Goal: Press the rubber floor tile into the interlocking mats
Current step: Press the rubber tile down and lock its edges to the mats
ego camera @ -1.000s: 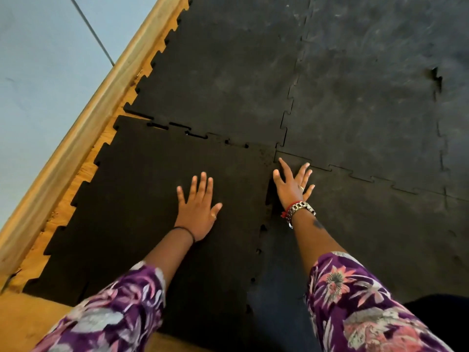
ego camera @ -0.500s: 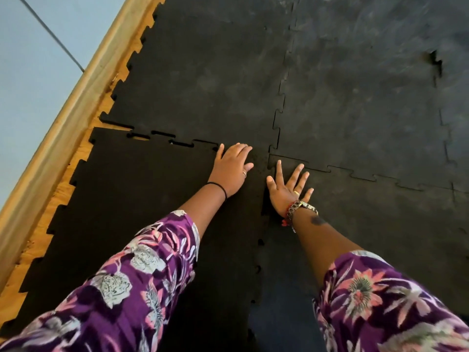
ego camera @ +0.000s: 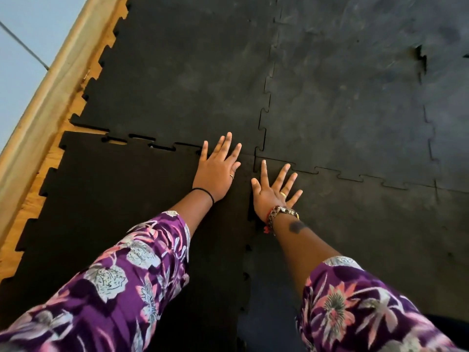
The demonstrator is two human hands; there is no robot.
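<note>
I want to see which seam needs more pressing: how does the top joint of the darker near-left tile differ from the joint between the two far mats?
The top joint of the dark black rubber tile shows open slots with wood floor visible through them; the joint between the far grey mats is a thin closed line. The first has tabs sitting uneven; the second lies flush. Both are puzzle-toothed seams. The left hand lies flat near the open one.

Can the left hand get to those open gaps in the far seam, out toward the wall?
Probably yes. The left hand lies flat right beside the unseated teeth, and nothing lies on the tile between them.
</note>
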